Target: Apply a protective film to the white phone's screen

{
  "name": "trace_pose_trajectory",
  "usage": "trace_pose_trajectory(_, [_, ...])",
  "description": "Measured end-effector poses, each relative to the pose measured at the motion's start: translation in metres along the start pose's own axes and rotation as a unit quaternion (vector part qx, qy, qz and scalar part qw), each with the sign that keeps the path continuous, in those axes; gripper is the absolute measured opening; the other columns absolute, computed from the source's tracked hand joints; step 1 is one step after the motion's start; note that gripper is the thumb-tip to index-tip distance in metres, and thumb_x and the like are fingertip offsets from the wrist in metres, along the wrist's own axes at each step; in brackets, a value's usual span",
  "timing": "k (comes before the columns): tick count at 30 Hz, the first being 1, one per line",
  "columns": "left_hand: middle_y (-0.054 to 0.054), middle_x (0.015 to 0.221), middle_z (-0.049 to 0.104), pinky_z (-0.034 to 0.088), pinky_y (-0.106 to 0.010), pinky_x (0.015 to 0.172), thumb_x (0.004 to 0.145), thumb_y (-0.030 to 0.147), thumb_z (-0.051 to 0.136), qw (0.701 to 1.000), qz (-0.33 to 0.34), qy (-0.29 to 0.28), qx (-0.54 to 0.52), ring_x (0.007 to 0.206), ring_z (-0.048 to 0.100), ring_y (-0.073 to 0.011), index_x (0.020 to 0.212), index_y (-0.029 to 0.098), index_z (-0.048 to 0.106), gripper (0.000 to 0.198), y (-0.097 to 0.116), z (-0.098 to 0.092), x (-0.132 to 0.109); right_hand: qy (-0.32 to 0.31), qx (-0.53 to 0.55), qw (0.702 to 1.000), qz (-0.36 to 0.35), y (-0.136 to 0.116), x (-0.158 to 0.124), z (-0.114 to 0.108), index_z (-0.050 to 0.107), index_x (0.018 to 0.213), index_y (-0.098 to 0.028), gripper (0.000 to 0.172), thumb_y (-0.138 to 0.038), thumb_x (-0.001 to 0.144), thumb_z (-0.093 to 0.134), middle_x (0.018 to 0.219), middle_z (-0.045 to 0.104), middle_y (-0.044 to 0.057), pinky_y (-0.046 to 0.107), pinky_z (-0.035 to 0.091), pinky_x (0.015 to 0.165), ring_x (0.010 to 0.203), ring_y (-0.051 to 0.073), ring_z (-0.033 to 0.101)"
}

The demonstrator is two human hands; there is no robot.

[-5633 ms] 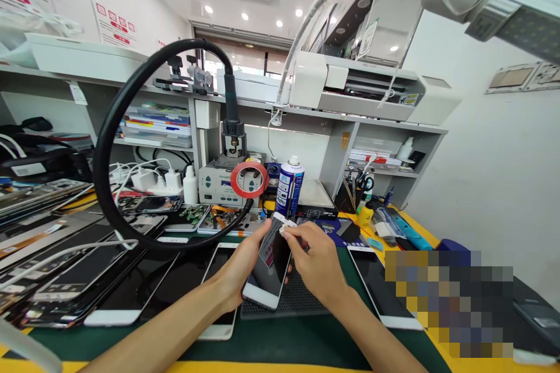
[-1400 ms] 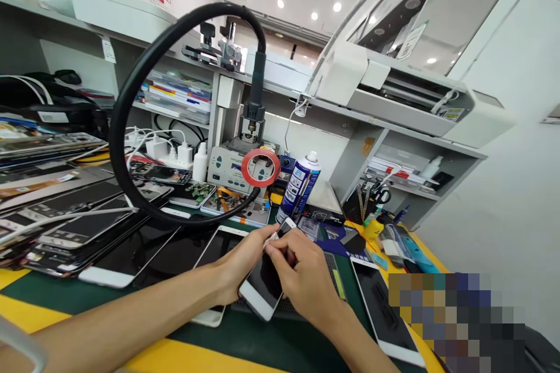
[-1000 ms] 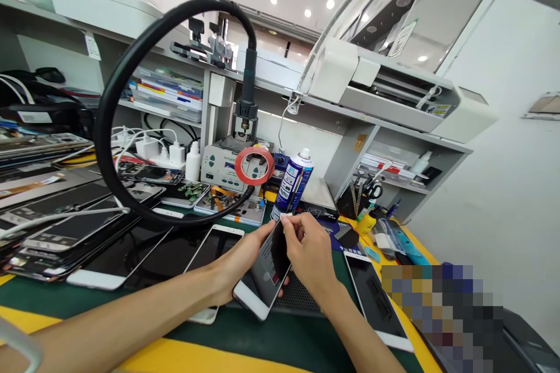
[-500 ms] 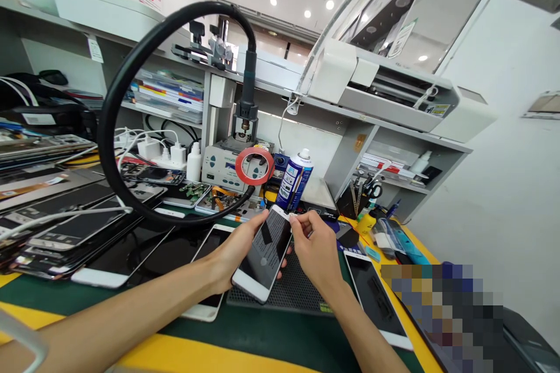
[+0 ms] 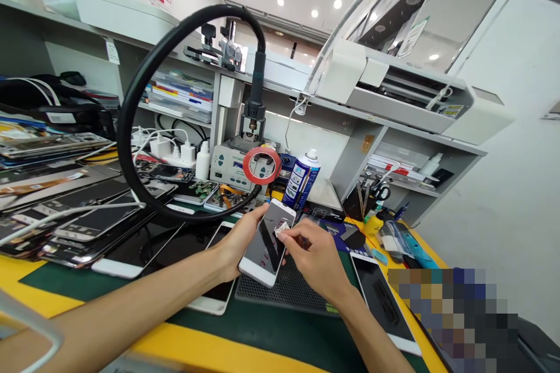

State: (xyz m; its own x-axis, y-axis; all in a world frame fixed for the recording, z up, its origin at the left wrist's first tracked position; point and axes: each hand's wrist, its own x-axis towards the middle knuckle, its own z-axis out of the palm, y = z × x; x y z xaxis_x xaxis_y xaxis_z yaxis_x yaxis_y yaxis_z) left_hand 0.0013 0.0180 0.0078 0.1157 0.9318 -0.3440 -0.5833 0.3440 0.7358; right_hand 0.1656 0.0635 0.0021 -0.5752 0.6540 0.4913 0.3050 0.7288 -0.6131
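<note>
My left hand (image 5: 242, 239) grips a white-framed smartphone (image 5: 260, 275) from its left side, tilted over the bench, with fingertips showing behind its right edge. Reflections cross its dark screen. My right hand (image 5: 315, 253) pinches a small crumpled white wipe (image 5: 281, 228) between thumb and fingers, against the upper right of the screen. Below the phone lies a black perforated mat (image 5: 289, 294). Another white phone (image 5: 385, 306) lies to the right of my right forearm. A further white phone (image 5: 207, 304) lies partly hidden under my left forearm.
Stacked phone parts and screens (image 5: 83, 210) fill the left side. A thick black hose (image 5: 125, 111) loops up from a grey soldering-type station (image 5: 227, 166). Behind the phone stand a red tape roll (image 5: 249, 166) and a blue spray can (image 5: 301, 180). A pen holder (image 5: 354, 207) stands right.
My right hand has moved the wipe from the phone's top right corner down onto the screen. The phone is tilted differently, changing its reflections. The whole view has shifted slightly.
</note>
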Motion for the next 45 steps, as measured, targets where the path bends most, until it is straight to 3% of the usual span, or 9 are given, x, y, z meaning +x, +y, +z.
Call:
trace_pose_trajectory(4, [0.000, 0.059, 0.064, 0.048, -0.025, 0.051, 0.089, 0.058, 0.054, 1.000, 0.014, 0.010, -0.023, 0.046, 0.058, -0.0152, 0.085, 0.017, 0.063, 0.043, 0.002, -0.002, 0.003, -0.031, 0.016, 0.999, -0.008, -0.008, -0.003, 0.002, 0.074, 0.081, -0.020, 0.019, -0.027, 0.093, 0.061, 0.078, 0.066, 0.003, 0.028, 0.042, 0.062, 0.069, 0.015, 0.058])
trace_pose_trajectory(9, [-0.004, 0.063, 0.066, 0.048, -0.026, 0.052, 0.094, 0.054, 0.044, 0.999, 0.027, 0.002, -0.035, 0.051, 0.060, -0.0163, 0.078, 0.015, 0.063, 0.045, 0.006, -0.004, 0.003, -0.075, 0.034, 0.997, -0.012, -0.014, -0.006, 0.003, 0.075, 0.082, -0.021, 0.016, -0.025, 0.091, 0.062, 0.079, 0.067, 0.002, 0.027, 0.041, 0.062, 0.070, 0.015, 0.058])
trace_pose_trajectory(15, [-0.011, 0.076, 0.073, 0.055, -0.033, 0.063, 0.094, 0.054, 0.043, 0.999, 0.030, 0.008, -0.029, 0.065, 0.069, -0.0237, 0.090, 0.013, 0.066, 0.047, 0.007, -0.006, 0.004, -0.120, 0.044, 0.992, 0.010, -0.020, -0.009, 0.002, 0.074, 0.079, -0.021, 0.014, -0.023, 0.089, 0.064, 0.079, 0.068, 0.001, 0.025, 0.040, 0.058, 0.067, 0.013, 0.058])
trace_pose_trajectory(21, [-0.011, 0.079, 0.074, 0.057, -0.036, 0.065, 0.093, 0.056, 0.043, 0.999, 0.036, 0.003, -0.028, 0.067, 0.071, -0.0254, 0.094, 0.013, 0.067, 0.049, 0.006, -0.009, 0.007, -0.140, 0.060, 0.987, 0.054, -0.020, -0.010, 0.003, 0.072, 0.093, -0.021, 0.009, -0.027, 0.088, 0.066, 0.071, 0.064, -0.001, 0.024, 0.039, 0.054, 0.061, 0.013, 0.056])
trace_pose_trajectory(26, [-0.012, 0.081, 0.074, 0.055, -0.032, 0.062, 0.094, 0.055, 0.043, 0.999, 0.048, 0.001, -0.025, 0.065, 0.069, -0.0223, 0.093, 0.012, 0.068, 0.050, 0.004, -0.010, 0.008, -0.156, 0.052, 0.985, 0.047, -0.023, -0.011, 0.004, 0.072, 0.082, -0.022, 0.009, -0.026, 0.088, 0.066, 0.074, 0.066, -0.002, 0.024, 0.038, 0.057, 0.063, 0.012, 0.054])
trace_pose_trajectory(37, [-0.010, 0.079, 0.072, 0.051, -0.029, 0.059, 0.091, 0.059, 0.047, 0.998, 0.033, -0.024, -0.040, 0.062, 0.065, -0.0197, 0.091, 0.012, 0.069, 0.051, 0.002, -0.002, -0.001, -0.153, 0.044, 0.987, -0.010, -0.032, -0.015, 0.018, 0.073, 0.082, -0.020, 0.011, -0.022, 0.089, 0.065, 0.074, 0.064, -0.001, 0.025, 0.039, 0.062, 0.065, 0.012, 0.055])
trace_pose_trajectory(45, [-0.005, 0.076, 0.072, 0.049, -0.027, 0.057, 0.085, 0.056, 0.059, 0.998, 0.032, -0.020, -0.051, 0.066, 0.066, -0.0201, 0.094, 0.016, 0.070, 0.043, -0.004, 0.002, -0.006, -0.062, 0.070, 0.993, -0.078, -0.033, -0.016, 0.032, 0.074, 0.089, -0.020, 0.011, -0.021, 0.091, 0.063, 0.078, 0.067, 0.003, 0.027, 0.042, 0.065, 0.069, 0.015, 0.058])
